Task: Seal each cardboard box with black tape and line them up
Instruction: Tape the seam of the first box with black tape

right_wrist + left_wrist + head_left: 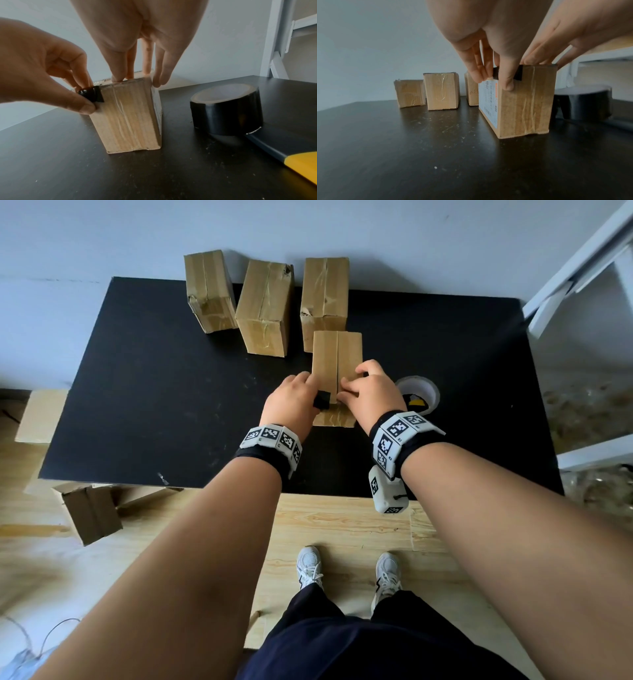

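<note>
Left hand (291, 402) reaching forward over the black rectangular surface (154, 405), thumb and fingers (507, 81) curled to pinch a short strip of black tape (93, 95) at the near top edge of the brown upright cardboard box (337, 361). Right hand (370, 392) laid on that box's top, fingers (118, 75) straight and pressing down along the flap seam, one fingertip over the right edge; nothing gripped. Box standing near the middle of the surface, old clear tape down its near face. Just right of it, a wide black roll of tape (226, 108), lying flat. Behind, three more brown cardboard boxes (265, 309) in a rough row at the far edge, against a pale grey wall (102, 234). Pale wooden floor (342, 525) below; white shelf frame (582, 268) at right.
</note>
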